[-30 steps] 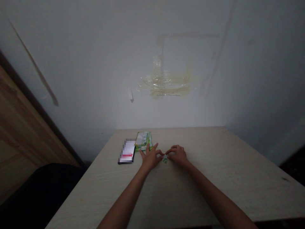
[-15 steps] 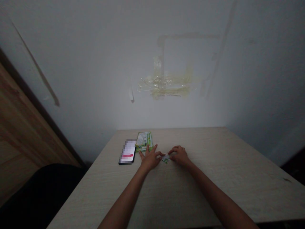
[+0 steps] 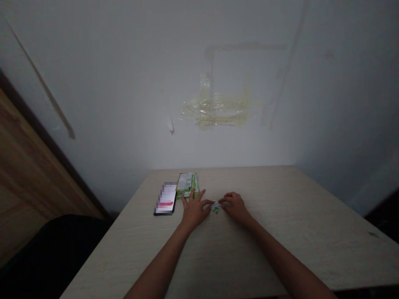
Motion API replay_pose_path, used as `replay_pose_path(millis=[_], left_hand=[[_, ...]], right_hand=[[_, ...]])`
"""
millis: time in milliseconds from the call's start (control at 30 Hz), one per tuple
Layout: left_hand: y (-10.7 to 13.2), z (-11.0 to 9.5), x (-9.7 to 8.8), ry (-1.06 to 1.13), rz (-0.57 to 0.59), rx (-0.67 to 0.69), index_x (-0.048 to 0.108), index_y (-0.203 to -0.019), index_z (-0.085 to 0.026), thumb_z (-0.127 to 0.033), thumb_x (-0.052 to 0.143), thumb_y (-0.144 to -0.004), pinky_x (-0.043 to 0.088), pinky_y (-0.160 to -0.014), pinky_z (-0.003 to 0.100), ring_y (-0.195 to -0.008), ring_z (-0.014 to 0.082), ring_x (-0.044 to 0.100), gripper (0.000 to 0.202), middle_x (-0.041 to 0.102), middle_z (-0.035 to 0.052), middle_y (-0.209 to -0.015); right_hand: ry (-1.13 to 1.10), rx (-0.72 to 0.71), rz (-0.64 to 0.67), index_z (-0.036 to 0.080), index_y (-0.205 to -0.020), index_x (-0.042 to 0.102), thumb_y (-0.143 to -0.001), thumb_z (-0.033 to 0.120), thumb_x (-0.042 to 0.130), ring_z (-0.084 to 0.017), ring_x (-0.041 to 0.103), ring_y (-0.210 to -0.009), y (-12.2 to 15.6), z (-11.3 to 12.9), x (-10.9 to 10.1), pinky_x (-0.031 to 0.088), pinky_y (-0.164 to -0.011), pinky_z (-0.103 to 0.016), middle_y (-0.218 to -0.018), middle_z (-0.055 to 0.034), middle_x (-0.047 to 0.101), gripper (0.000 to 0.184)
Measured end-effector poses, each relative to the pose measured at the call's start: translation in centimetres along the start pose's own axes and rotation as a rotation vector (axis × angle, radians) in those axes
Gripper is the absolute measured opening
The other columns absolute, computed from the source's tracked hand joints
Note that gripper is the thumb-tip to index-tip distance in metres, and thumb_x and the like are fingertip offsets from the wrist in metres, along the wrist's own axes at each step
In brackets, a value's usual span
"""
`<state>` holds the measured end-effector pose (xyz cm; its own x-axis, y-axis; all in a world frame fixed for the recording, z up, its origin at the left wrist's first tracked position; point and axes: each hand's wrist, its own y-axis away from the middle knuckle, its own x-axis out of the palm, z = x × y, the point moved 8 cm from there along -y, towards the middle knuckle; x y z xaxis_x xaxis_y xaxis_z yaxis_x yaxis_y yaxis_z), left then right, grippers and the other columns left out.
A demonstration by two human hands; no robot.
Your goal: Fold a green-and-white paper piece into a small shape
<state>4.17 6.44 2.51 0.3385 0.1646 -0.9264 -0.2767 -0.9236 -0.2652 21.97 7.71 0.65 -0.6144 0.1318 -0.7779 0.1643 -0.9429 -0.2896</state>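
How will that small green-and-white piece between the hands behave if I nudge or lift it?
The small piece looks thin and paper-like, so it's probably light and easily shifted. Lying low on the table, it would likelier slide than roll or tip. Being so small, it likely offers little to grip; its stiffness I can't tell.

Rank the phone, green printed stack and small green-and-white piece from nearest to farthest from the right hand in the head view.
1. Small green-and-white piece: just left of the right hand.
2. Green printed stack: farther left, past the left hand.
3. Phone: leftmost, beside the stack.
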Motion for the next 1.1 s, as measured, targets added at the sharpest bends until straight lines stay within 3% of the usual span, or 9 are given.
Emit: replay_pose_path(millis=[367,733,1100], left_hand=[[0.1,-0.4,0.0,0.068,-0.040,-0.022,0.071,-0.100,-0.045,-0.043,0.065,-0.081,-0.003,-0.106,0.075,-0.140,0.0346,0.024,0.020,0.050,-0.0045,-0.142],[-0.2,-0.2,0.3,0.103,-0.047,-0.078,0.070,-0.102,-0.039,-0.043,0.072,-0.074,0.003,-0.107,0.073,-0.137,0.0322,0.030,0.028,0.052,0.0010,-0.139],[-0.3,0.0,0.1,0.233,-0.077,-0.116,0.071,-0.080,-0.030,-0.035,0.071,-0.076,0.009,-0.107,0.070,-0.133,0.0290,0.036,0.006,0.055,0.0007,-0.134]], right_hand=[[0.051,-0.061,-0.100,0.027,-0.097,0.075,-0.081,0.036,0.064,-0.024,0.053,-0.104,0.3,0.6,-0.2,0.041,-0.092,-0.040,-0.106,-0.0085,0.064,0.021],[-0.057,-0.038,-0.143,0.026,-0.089,0.076,-0.076,0.030,0.068,-0.025,0.054,-0.104,0.0,-0.2,-0.3,0.041,-0.093,-0.040,-0.100,-0.0072,0.067,0.015],[-0.207,-0.028,-0.159,0.025,-0.088,0.076,-0.069,0.035,0.074,-0.025,0.058,-0.103,-0.6,-1.5,-0.4,0.037,-0.097,-0.039,-0.100,-0.0062,0.070,0.021]])
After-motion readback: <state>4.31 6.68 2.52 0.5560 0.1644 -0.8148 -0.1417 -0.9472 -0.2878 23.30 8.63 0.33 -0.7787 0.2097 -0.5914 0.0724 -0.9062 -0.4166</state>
